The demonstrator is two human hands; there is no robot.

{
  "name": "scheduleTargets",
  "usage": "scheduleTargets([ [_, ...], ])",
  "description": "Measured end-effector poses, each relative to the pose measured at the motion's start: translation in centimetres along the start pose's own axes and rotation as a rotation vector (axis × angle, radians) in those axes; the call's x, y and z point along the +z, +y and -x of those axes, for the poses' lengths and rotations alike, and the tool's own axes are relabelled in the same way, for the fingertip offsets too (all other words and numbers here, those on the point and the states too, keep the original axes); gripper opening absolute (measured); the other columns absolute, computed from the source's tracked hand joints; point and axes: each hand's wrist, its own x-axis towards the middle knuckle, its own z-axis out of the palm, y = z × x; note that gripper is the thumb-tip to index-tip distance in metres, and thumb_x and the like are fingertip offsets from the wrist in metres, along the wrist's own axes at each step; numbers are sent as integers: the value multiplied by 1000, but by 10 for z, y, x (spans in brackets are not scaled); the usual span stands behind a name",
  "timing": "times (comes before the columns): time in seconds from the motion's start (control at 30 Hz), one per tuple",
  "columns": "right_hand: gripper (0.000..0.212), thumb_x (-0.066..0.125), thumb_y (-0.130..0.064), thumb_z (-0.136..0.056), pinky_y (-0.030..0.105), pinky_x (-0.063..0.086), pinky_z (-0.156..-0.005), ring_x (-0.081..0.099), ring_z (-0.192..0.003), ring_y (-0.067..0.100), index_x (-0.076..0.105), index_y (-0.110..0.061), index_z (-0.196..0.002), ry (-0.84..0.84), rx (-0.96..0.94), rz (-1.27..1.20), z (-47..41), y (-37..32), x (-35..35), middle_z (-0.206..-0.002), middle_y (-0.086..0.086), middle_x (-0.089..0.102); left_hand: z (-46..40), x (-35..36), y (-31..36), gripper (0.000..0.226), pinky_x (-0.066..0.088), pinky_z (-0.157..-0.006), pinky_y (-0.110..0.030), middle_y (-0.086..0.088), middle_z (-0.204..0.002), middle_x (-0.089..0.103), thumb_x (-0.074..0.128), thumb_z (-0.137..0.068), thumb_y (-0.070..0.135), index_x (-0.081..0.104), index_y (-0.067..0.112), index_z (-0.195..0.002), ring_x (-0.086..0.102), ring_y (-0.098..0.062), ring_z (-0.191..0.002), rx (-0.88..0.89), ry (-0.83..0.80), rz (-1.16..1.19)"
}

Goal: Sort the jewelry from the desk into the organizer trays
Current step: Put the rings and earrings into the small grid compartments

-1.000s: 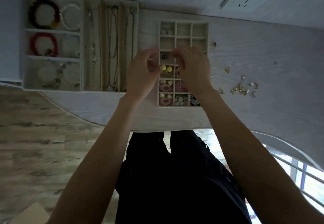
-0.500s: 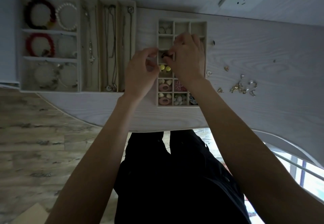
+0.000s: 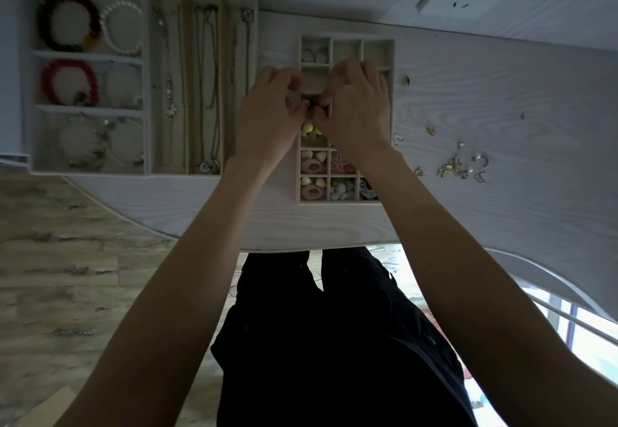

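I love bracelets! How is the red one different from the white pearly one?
The red bracelet is bright red; the pearl bracelet is white. The red bracelet lies in the middle compartment of the left tray; the pearl bracelet lies in the top compartment beside a dark beaded bracelet. Both are round loops of beads lying flat.

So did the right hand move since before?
Yes. The right hand slid toward the far end of the small grid tray, and a little left.
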Motion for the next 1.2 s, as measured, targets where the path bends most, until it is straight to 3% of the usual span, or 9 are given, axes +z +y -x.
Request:
scheduleTargets([
  [0.17,43,41,-34,-80,38,43,-77,56,-95,32,68,-2,-86,68,-183,11,-1,2,2,-102,13,62,-13,-3,2,26,35,-72,-18,-1,-108,58,65,-81,22,62,18,-106,53,-11,-82,11,-22,-86],
  [0.3,21,61,-27,-78,34,43,-76,58,-93,29,70,-8,-77,122,-312,112,-6,10,4,-101,9,63,-13,-4,5,28,36,-75,-19,-1,-111,57,62,-81,20,62,19,-108,55,-13,-90,21,-23,-121],
  [0.4,10,66,-20,-73,33,40,-81,57,-97,29,72,-11,-72,134,-339,75,-8,15,5,-103,8,63,-12,-4,6,28,37,-74,-20,-2,-111,56,62,-81,18,62,19,-108,56,-15,-91,16,-23,-118],
  [0.6,8,66,-13,-73,35,49,-80,58,-93,31,73,-13,-74,191,-200,-95,-4,12,8,-97,8,64,-12,-4,7,28,46,-80,-28,-2,-112,56,62,-81,18,62,20,-108,58,-17,-92,8,-25,-126],
  [0.8,8,65,-4,-72,27,43,-69,55,-87,29,68,-11,-74,302,60,-311,10,14,5,-92,9,63,-8,-9,2,25,48,-84,-32,-4,-112,56,60,-85,23,64,18,-109,58,-18,-93,85,-35,-117],
  [0.97,12,63,-20,-78,37,46,-85,51,-105,32,74,-20,-76,108,-66,-239,9,16,-2,-111,8,61,-5,-13,0,18,36,-75,-21,-4,-109,55,59,-90,28,69,20,-103,55,-16,-95,129,-33,-185],
  [1.1,12,64,-27,-80,39,40,-91,47,-116,31,76,-24,-78,1,-159,-132,2,16,-3,-123,5,58,-5,-12,2,21,40,-73,-28,-6,-109,56,56,-92,29,69,20,-105,56,-21,-99,171,-13,-269],
  [1.2,12,66,-28,-80,41,38,-95,44,-120,32,77,-24,-79,-53,-157,-97,-3,16,-3,-128,4,56,-7,-9,2,21,36,-71,-26,-4,-108,56,54,-92,30,69,20,-105,55,-20,-99,169,4,-300],
])
